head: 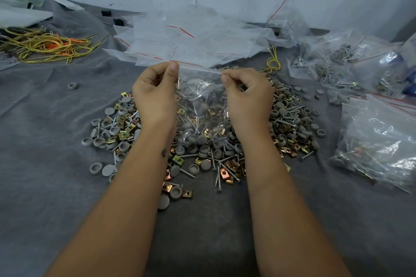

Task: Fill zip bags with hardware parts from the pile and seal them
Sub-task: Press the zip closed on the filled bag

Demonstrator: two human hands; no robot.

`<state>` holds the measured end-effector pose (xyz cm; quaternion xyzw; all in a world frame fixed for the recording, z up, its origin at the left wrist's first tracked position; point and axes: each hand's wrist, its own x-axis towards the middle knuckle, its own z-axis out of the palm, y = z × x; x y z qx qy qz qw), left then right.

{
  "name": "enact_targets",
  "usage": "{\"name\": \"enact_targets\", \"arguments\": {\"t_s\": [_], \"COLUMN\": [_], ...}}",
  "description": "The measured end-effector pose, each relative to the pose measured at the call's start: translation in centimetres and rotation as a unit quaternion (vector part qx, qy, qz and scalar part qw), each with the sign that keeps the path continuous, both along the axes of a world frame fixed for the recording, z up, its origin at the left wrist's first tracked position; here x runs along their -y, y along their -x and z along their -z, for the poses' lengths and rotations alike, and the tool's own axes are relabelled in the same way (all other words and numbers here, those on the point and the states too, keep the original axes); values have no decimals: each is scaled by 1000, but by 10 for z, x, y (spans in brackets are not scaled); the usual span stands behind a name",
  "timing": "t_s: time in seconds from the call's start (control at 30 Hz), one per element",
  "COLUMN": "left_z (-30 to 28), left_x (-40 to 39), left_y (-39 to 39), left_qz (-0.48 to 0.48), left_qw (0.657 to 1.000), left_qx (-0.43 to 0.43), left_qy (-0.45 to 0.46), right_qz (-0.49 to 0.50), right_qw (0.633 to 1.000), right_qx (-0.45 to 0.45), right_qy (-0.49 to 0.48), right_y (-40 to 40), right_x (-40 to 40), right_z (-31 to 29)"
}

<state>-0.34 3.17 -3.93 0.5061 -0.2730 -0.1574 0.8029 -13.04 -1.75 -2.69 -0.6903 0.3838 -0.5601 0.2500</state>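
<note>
Item: clear plastic zip bag with red seal line (200, 96), held upright over the mixed pile of grey plastic caps, silver screws and brass-coloured clip nuts (202, 141) on the grey cloth-covered work surface (45, 141).

Contents: caps, screws and clips visible through the film, settled toward the bottom.

Left hand (155, 94): fingers curled, thumb and forefinger pinching the bag's top left corner.

Right hand (247, 94): fingers curled, pinching the top right corner; the zip strip is stretched taut between the two hands.

Step, as judged: sealing the filled bag.

Adjacent stock: loose heap of empty clear zip bags (191, 38) behind; filled clear bags of hardware (378, 137) to the right.

Risks: strip may close only partly if the tracks are misaligned; screw points could pierce the film under pressure; a slipped corner would spill parts into the pile.

Markings: no legible brand, label or writing.
</note>
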Motion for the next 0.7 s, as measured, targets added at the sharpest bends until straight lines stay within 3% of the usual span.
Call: {"name": "enact_targets", "arguments": {"t_s": [0.17, 0.33, 0.4, 0.57, 0.63, 0.7], "left_z": [-3, -2, -2, -14, -24, -37], "left_x": [-1, -8, -9, -7, -4, 3], "left_y": [4, 15, 16, 17, 17, 23], "left_qz": [145, 289, 296, 309, 317, 326], "left_qw": [988, 931, 923, 942, 940, 935], "left_qx": [-36, 149, 169, 19, 4, 8], "left_qy": [-48, -164, -178, -132, -126, -140], "right_qz": [2, -27, -41, -121, -111, -85], "right_qw": [990, 959, 953, 956, 972, 982], "right_qx": [127, 266, 284, 190, 99, 69], "right_qy": [-67, -94, -99, -187, -180, -157], "right_y": [6, 10, 10, 12, 12, 15], "right_x": [4, 9, 8, 4, -1, -2], "right_z": [0, -4, -6, -9, -12, -17]}}
